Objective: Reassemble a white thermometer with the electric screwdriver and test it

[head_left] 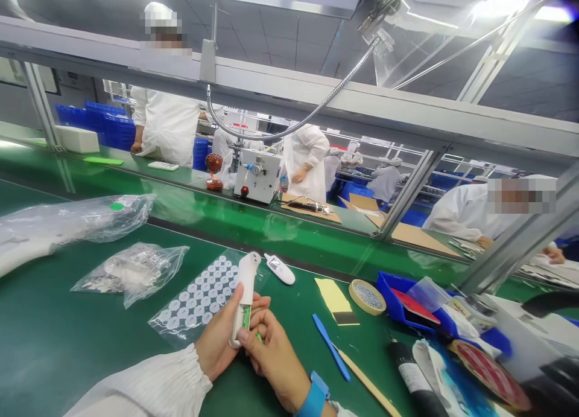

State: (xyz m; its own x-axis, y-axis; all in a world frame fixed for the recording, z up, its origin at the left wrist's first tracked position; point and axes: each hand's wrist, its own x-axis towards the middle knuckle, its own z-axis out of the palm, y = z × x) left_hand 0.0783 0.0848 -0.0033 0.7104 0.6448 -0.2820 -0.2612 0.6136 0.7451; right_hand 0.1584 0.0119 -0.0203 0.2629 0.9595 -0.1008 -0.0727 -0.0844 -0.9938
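Note:
My left hand (pixel 219 343) is wrapped round a white handheld thermometer (pixel 246 281), held upright with its narrow tip at the top. The lower part of its body has an open slot, where green shows inside. My right hand (pixel 278 359) is closed at the slot's lower end, its thumb against the thermometer. Between those fingers a small green battery (pixel 259 338) shows in part. Behind my hands lies a clear bag of round white discs (pixel 199 296). A second white piece with a small display window (pixel 280 269) rests on the green mat beyond.
Bagged white parts (pixel 131 269) and a larger plastic bag (pixel 76 221) lie left. To the right are yellow paper (pixel 337 302), a tape roll (pixel 367 297), a blue pry tool (pixel 330 347), a wooden stick (pixel 368 384) and a blue bin (pixel 384 284). Co-workers stand beyond the metal frame.

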